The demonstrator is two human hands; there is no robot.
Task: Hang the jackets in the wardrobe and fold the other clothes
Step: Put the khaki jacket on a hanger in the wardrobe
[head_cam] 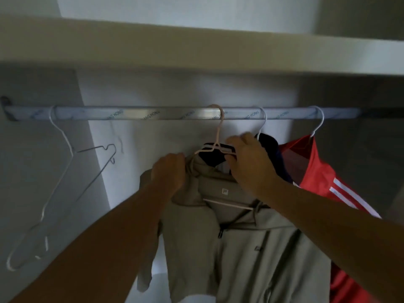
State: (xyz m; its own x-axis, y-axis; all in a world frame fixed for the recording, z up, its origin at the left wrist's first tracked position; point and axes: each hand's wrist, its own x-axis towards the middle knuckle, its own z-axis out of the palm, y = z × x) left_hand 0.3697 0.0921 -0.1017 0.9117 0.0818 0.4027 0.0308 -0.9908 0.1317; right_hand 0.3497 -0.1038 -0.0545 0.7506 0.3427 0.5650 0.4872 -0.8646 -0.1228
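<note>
Beige jacket (251, 248): soft, matte cloth with a hood, drawcords, a short dark zip at the neck and a small pale label inside the collar.
Where it was: on the pink hanger (219, 130), mid-wardrobe, between the bare wire hangers (59, 171) on the left and the navy garment (271, 145) on the right.
Long axis: it ran downward from the rail (175, 113), collar uppermost and front toward the camera; one limp sleeve dangled at its left side.
Pink hanger: thin coated wire, its hook over the rail and its lower bar showing through the neck opening.
Rail: a round metal tube in clear printed film, lying left to right beneath a pale flat shelf (196, 51).
Left hand (169, 171): clenched around bunched cloth at the beige jacket's left shoulder.
Right hand (247, 162): fingers and thumb closed on the pink hanger's right arm at the collar.
Red jacket (317, 171): smooth, shiny fabric with white stripes, on a white wire hanger at the far right.
Hidden: the beige jacket's hem was cut off by the bottom edge, and its right shoulder lay under the right forearm. The navy garment was mostly behind the right hand. The wire hangers were blurred, and how they hooked together was hard to make out.
</note>
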